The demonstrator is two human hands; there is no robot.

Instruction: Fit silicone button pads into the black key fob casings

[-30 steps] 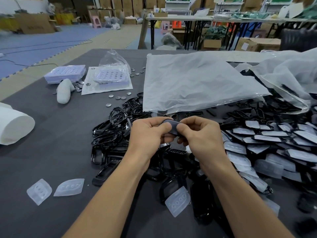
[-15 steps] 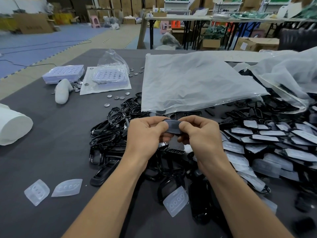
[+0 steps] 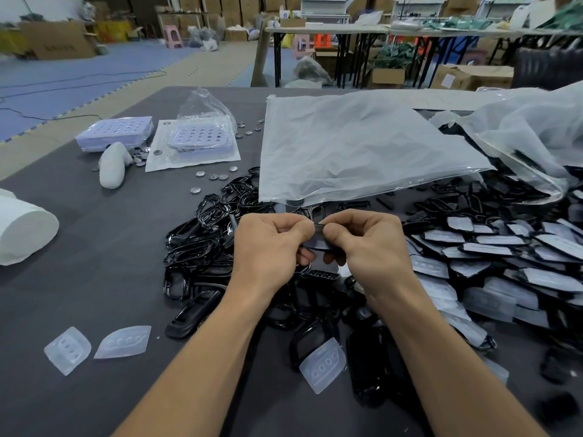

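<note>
A black key fob casing (image 3: 319,242) is held between both hands, just in front of the near edge of a frosted plastic bag (image 3: 362,146); the left hand (image 3: 268,247) is curled, its thumb and forefinger pinched on the casing's left end; the right hand (image 3: 369,247) is curled likewise, thumb and forefinger pinched on the right end, so that the two thumbs nearly meet over the top; most of the casing is hidden by the fingers, and whether a pad is seated in it cannot be told. A pile of empty black casings (image 3: 202,247) is spread in front of the bag's near left corner; casings with pale pads in them (image 3: 492,257) are heaped in front of its near right corner. Well in front of the bag and far to its left, a silicone button pad (image 3: 67,350) and a second pad (image 3: 123,342) are laid side by side on the grey table (image 3: 94,279); a third pad (image 3: 321,364) is seen on black casings between the forearms. Coin cells (image 3: 214,176) are scattered just off the bag's left edge; perforated white trays (image 3: 115,132) are stacked further left.
</note>
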